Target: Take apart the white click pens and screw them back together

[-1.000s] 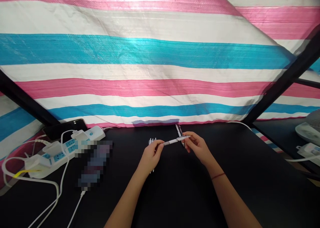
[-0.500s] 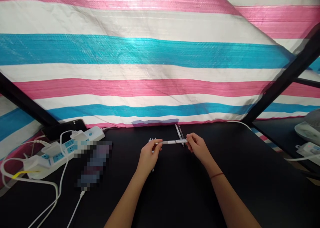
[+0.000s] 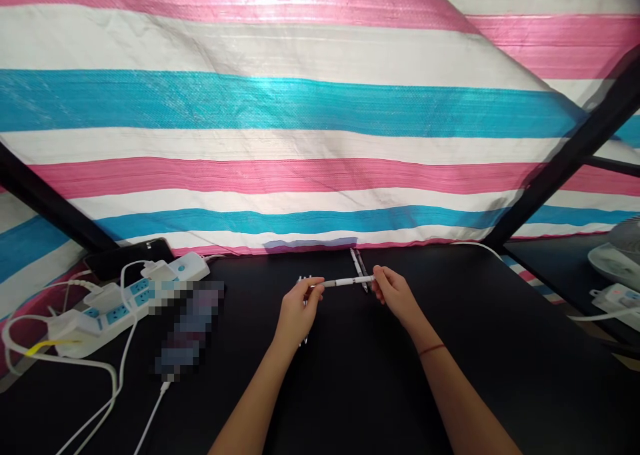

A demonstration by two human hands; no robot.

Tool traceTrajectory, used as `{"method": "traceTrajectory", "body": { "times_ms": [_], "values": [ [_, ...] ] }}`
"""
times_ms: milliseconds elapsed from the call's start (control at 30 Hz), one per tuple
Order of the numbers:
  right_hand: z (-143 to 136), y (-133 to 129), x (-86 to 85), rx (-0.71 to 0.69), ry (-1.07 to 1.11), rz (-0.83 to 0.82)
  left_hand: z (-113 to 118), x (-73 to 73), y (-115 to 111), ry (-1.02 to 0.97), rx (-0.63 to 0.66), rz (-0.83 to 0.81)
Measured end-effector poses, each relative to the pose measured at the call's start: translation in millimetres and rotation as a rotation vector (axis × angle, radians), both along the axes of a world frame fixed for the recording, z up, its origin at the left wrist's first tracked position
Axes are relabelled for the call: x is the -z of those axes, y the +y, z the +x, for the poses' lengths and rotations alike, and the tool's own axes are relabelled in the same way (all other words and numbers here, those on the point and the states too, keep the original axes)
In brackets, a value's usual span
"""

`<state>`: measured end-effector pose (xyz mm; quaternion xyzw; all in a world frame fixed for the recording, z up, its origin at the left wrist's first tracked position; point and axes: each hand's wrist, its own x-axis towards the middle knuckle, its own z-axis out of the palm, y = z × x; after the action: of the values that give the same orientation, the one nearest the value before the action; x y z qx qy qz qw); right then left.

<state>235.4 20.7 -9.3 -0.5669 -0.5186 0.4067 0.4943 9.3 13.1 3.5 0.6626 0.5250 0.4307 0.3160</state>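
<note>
A white pen (image 3: 346, 282) is stretched level between my two hands above the black table. My left hand (image 3: 298, 310) pinches its left end between thumb and fingers. At the other end, my right hand (image 3: 393, 287) grips the pen with thumb and fingertips. Two more pens (image 3: 358, 263), one white and one darker, lie side by side on the table just behind the held pen. Several thin, light-coloured tips (image 3: 306, 340) show past my left hand; the rest of those items is hidden beneath it.
A white power strip (image 3: 120, 308) with plugs and cables sits at the left. Beside it lies a blurred-out phone-like item (image 3: 187, 332) on a white cable. A dark phone (image 3: 130, 258) rests behind. Striped sheeting (image 3: 320, 175) hangs at the back, between black posts.
The held pen looks slightly turned about its length, its dark clip mark no longer showing. Both hands stay in nearly the same place.
</note>
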Motion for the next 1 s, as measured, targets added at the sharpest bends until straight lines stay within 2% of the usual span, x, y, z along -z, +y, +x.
{"method": "traceTrajectory", "body": {
  "times_ms": [233, 367, 467, 667, 800, 867, 1000],
  "values": [
    [1.2, -0.1, 0.1, -0.011, -0.009, 0.094, 1.5, -3.6, -1.3, -0.018, -0.004, -0.019],
    [1.2, -0.5, 0.3, 0.062, -0.071, 0.044, 2.0, -2.3, -0.7, -0.038, -0.014, -0.028],
    [0.3, -1.2, 0.3, 0.041, -0.111, 0.057, 1.3, -0.2, 0.3, -0.053, -0.027, -0.035],
    [-1.8, -1.2, 0.1, -0.012, 0.019, 0.1, 0.2, 1.9, 1.3, -0.072, -0.029, -0.054],
    [-1.3, -2.7, -0.2, 0.024, -0.055, 0.048, 1.4, 1.0, 0.9, -0.077, -0.022, -0.066],
    [-1.6, -3.4, -1.2, 0.018, -0.075, 0.074, 1.7, 0.4, 0.9, -0.079, -0.025, -0.07],
    [-3.6, -2.6, -3.3, 0.013, 0.027, 0.155, 0.7, 0.1, 0.9, -0.086, -0.035, -0.072]
  ]
}}
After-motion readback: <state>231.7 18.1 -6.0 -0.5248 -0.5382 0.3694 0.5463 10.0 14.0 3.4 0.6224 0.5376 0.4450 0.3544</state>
